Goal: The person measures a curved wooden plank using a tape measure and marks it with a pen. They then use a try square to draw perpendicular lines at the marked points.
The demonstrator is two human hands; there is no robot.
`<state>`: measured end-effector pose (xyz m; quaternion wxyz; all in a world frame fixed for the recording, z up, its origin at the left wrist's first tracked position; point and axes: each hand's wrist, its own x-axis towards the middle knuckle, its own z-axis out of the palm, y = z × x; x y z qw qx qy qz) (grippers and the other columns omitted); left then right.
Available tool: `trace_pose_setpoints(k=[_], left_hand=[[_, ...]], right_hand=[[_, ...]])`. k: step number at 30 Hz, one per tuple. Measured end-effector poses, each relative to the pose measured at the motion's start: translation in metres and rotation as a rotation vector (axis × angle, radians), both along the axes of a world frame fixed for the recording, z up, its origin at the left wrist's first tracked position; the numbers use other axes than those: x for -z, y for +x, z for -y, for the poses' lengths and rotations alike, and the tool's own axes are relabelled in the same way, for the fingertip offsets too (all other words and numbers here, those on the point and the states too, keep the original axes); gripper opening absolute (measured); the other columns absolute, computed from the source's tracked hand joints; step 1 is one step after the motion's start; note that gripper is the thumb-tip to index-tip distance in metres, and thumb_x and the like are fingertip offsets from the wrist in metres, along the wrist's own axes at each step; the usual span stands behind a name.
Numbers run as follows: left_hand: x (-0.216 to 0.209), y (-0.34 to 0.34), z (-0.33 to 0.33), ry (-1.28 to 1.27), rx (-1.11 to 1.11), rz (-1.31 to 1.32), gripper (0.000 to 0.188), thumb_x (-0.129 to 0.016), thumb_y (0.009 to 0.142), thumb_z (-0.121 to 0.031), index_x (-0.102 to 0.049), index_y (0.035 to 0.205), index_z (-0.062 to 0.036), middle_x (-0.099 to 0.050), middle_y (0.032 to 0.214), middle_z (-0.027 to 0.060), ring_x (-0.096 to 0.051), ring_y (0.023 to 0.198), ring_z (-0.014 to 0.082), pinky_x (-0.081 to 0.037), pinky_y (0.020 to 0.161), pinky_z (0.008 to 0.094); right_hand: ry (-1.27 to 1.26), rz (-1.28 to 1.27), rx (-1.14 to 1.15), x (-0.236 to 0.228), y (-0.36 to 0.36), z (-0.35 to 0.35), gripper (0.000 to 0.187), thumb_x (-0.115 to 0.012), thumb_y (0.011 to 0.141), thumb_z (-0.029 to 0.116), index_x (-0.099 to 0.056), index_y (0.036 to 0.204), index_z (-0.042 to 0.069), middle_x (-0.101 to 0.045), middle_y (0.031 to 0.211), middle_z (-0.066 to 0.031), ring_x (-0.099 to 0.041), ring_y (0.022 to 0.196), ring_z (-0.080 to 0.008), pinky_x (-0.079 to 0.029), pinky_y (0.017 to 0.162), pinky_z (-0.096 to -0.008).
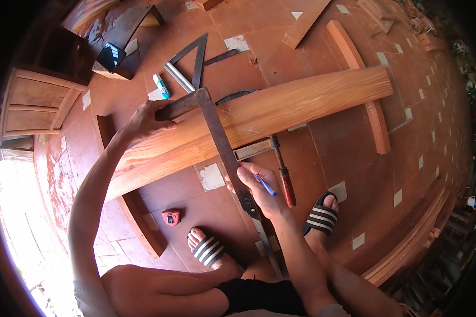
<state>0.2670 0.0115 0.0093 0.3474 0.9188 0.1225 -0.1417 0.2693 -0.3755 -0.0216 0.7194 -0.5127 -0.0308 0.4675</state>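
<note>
So there's a big L-shaped rusty steel framing square (217,124) lying flat on a long reddish-brown wooden plank (259,113). Its short arm is running along the plank's far edge, and the long arm is crossing the board and sticking out past the near edge. The plank itself is sitting slantwise on wooden supports. A thin blue pen (264,185) is tilting beside the long arm.

Strong daylight is pouring in from below and beside the left hand (145,120), blowing out that corner to white glare. Warm, even light is covering the floor around the right hand (259,187), everything staying sharp. Straight edges are bending outward and the rim is darkening to black.
</note>
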Motion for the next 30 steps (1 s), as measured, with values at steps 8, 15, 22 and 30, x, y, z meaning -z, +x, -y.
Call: trace_pose_setpoints(k=[8,15,22,30], left_hand=[[0.011,0.009,0.0,-0.084,0.044,-0.109,0.066,-0.092,0.086,-0.032,-0.07,0.14,-0.0003,-0.08,0.108,0.0109,-0.071,0.098,0.0171,-0.055,0.096,0.0347],[0.008,0.021,-0.014,-0.26,0.138,-0.215,0.056,-0.08,0.099,-0.033,-0.069,0.143,-0.0004,-0.079,0.114,0.0085,-0.067,0.102,0.0125,-0.052,0.099,0.0333],[0.013,0.022,-0.014,-0.36,0.129,-0.208,0.057,-0.08,0.1,-0.031,-0.067,0.146,0.0008,-0.078,0.115,0.0048,-0.065,0.102,0.0101,-0.053,0.1,0.032],[0.01,0.023,-0.014,-0.329,0.116,-0.246,0.061,-0.081,0.099,-0.036,-0.067,0.146,0.0008,-0.079,0.12,0.0076,-0.068,0.105,0.0129,-0.053,0.102,0.0325]], right_hand=[[-0.251,0.36,0.213,0.012,-0.006,-0.02,0.034,-0.071,0.109,0.015,-0.069,0.131,-0.011,-0.071,0.085,-0.0025,-0.06,0.077,-0.0041,-0.049,0.067,-0.0225],[-0.369,0.489,0.218,0.006,0.0,-0.024,0.031,-0.073,0.105,0.01,-0.073,0.132,-0.006,-0.064,0.073,-0.0026,-0.052,0.064,-0.0055,-0.045,0.058,-0.0265],[-0.392,0.56,0.148,0.003,0.009,-0.02,0.037,-0.072,0.106,0.012,-0.07,0.135,-0.01,-0.062,0.077,0.0012,-0.05,0.07,-0.003,-0.041,0.06,-0.0242],[-0.378,0.543,0.17,0.002,0.008,-0.021,0.032,-0.072,0.103,0.01,-0.073,0.132,-0.006,-0.065,0.072,-0.0091,-0.057,0.065,-0.01,-0.048,0.06,-0.0303]])
